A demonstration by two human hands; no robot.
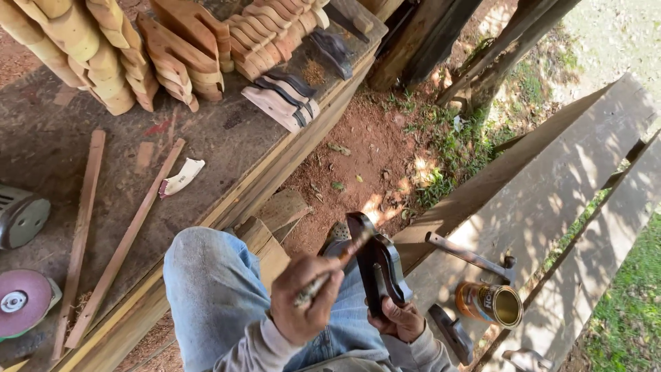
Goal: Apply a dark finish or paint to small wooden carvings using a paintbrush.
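both hands work apart over the lap: the left hand point(303, 303) is closed around a thin paintbrush point(332, 267) whose tip touches a dark, curved, varnished wooden piece point(379, 265), and the right hand point(398, 318) grips that piece from below (held upright above the jeans). just beside, on the weathered grey plank point(551, 200), an open orange tin point(490, 303) lies on its side between two more dark wooden pieces.

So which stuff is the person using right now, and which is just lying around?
In use:
- brush in the left hand
- dark wood piece in the right hand
- open can

Lying about:
- stacked pale wood pieces
- sanding disc
- two long sticks
- sandpaper scrap
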